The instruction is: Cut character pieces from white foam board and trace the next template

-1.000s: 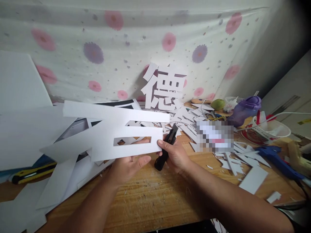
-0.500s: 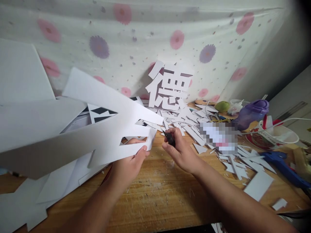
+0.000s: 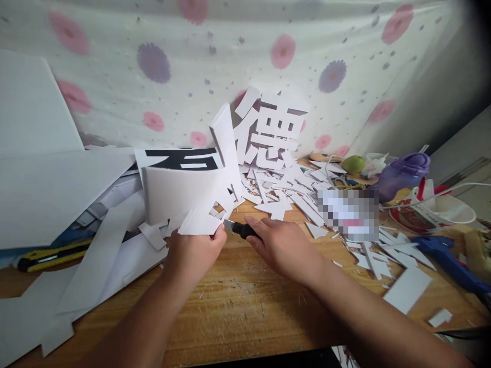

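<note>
"One white cut-out board (image 3: 184,194). Specify its location."

"Above the wooden table (image 3: 238,306), left of the view's centre, at nine o'clock, tilted. Use the board as the hub for all further bearings, twelve o'clock toward the curtain (image 3: 230,66)."

"State of the left hand (image 3: 199,248)?"

"At six o'clock. Clamped on the board's near edge, thumb uppermost."

"And the right hand (image 3: 284,245)?"

"At four o'clock. Fingers closed around the handle of a black knife (image 3: 245,231). The blade points at the board's edge, just beside the left thumb. Contact between blade and board: cannot tell."

"List the surrounding items."

"Twelve o'clock, directly behind: a white sheet bearing a black pattern (image 3: 164,157). Two o'clock: a white cut-out character (image 3: 268,139), upright, leaning back toward the flowered curtain. Three o'clock: white scraps (image 3: 276,186), scattered; farther out, a purple bottle (image 3: 389,176). Between three and four: a blue glue gun (image 3: 441,250). Eight o'clock: a yellow knife (image 3: 57,254), lying flat. Ten o'clock: a large white panel (image 3: 30,112)."
</note>
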### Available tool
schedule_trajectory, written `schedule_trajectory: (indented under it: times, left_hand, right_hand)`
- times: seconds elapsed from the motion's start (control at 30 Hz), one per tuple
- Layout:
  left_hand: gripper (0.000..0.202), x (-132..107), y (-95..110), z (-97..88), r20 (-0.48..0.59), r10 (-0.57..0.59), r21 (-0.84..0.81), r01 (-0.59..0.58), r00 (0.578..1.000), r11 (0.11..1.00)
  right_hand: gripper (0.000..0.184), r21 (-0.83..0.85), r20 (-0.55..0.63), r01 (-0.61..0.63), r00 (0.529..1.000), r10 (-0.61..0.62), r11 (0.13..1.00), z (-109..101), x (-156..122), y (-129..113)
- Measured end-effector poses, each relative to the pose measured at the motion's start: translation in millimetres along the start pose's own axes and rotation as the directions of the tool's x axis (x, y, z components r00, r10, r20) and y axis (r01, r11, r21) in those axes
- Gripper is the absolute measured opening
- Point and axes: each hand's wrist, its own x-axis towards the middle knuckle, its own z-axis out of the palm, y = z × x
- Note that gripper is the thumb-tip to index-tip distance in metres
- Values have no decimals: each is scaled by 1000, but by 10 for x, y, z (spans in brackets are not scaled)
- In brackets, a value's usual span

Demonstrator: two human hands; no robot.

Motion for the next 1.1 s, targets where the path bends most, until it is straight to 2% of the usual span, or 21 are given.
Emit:
schedule_trajectory:
  times: [0.17,0.3,0.43,0.53,0.87,1.1]
  left_hand:
    - [28,-7,23,30,-6,100,20,-100,995,995]
    - [28,-22,31,27,44,89,56,-92,995,994]
    - [29,-43,44,22,150,64,83,-77,987,994]
    - [31,-54,43,37,174,55,60,-66,983,996]
    - [32,-101,21,119,113,51,48,-56,992,997]
    - [27,-112,24,152,127,-25,-6,26,992,1000]
  right_hand:
    - [42,24,25,-13,1000,12,1000,-26,-6,-14]
    - [27,116,119,-43,992,29,992,-84,13,-19]
    - [25,165,160,-63,986,36,984,-103,34,-14]
    - [25,177,171,-75,984,44,981,-77,45,-12]
    - [24,71,102,-99,991,91,993,4,56,-61]
    - [25,3,61,-114,992,113,994,43,43,-113]
